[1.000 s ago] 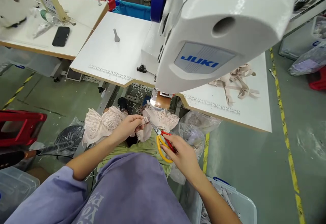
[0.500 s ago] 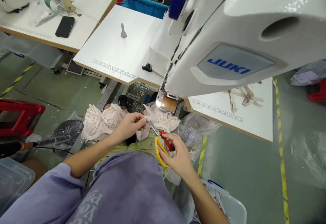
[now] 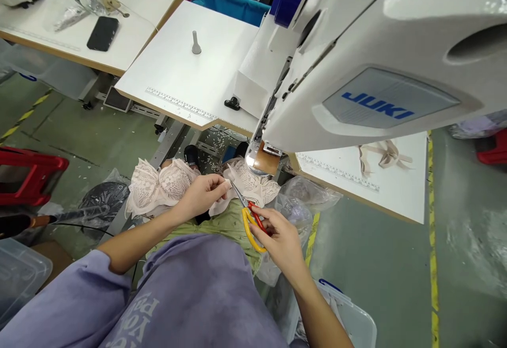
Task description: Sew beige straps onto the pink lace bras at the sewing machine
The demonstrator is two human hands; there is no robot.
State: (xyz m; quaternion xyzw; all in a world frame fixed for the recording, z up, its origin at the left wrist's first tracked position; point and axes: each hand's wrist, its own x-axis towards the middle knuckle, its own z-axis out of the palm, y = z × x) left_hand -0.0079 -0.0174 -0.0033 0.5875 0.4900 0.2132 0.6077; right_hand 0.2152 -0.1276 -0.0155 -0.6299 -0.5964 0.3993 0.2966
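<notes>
Between the fingertips of my left hand [image 3: 206, 194] is pinched a small pale piece of fabric [image 3: 227, 183]; its far end is hidden by the fingers. My right hand [image 3: 280, 236] grips scissors [image 3: 250, 222] with one red and one yellow handle loop. Their blades are together, tips pointing at the fabric beside my left fingertips. A pale pink lace bra [image 3: 160, 185] lies over my lap to the left, partly behind my left hand. More pale lace [image 3: 253, 181] shows beyond the scissors; I cannot tell whether it belongs to the same bra.
A white JUKI sewing machine [image 3: 372, 94] looms at upper right, its rounded metal end [image 3: 255, 160] just beyond the lace. White worktables [image 3: 170, 68] stand ahead; beige straps [image 3: 384, 158] lie on the right part. A plastic bin [image 3: 352, 316] sits at lower right, a red stool [image 3: 31, 176] at left.
The scissor blades, spread apart around the pale fabric before, have come together. The scissors have shifted slightly to the right. My left hand keeps its pinch, almost still.
</notes>
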